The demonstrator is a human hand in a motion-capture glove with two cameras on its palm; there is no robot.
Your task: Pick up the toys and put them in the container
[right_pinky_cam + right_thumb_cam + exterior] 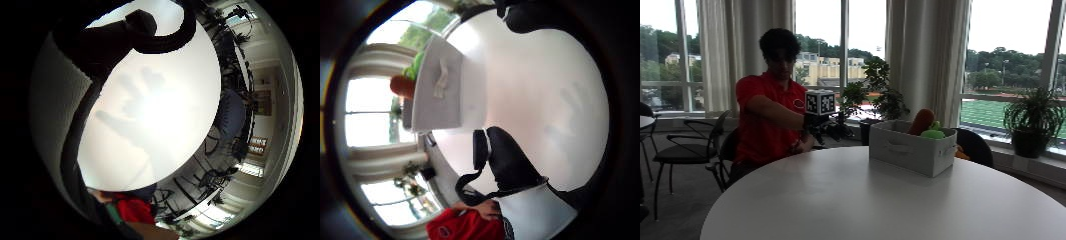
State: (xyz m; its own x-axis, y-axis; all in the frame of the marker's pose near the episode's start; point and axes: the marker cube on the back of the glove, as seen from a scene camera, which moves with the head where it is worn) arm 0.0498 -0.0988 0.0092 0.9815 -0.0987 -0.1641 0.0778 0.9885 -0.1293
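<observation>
- A round white table fills the lower half of the outside view; its top is bare apart from one box at centre right.
- Behind it, tall windows with pale curtains span the frame, with trees and a green field outside.
- A potted plant stands at the right edge on the sill, and another leafy plant sits at centre behind the table; a dark chair is at the left.
- The container — a white fabric box with a handle on its side — rests on the table, centre right.
- Inside it, toys poke above the rim: an orange-brown one upright, a green one just beside it.
- The person in a red shirt sits at the table's far edge, left of centre.
- The gloved right hand is raised above the table edge, well apart from the container, holding nothing — its shadow on the tabletop in the little-finger palm view shows the fingers spread wide.
</observation>
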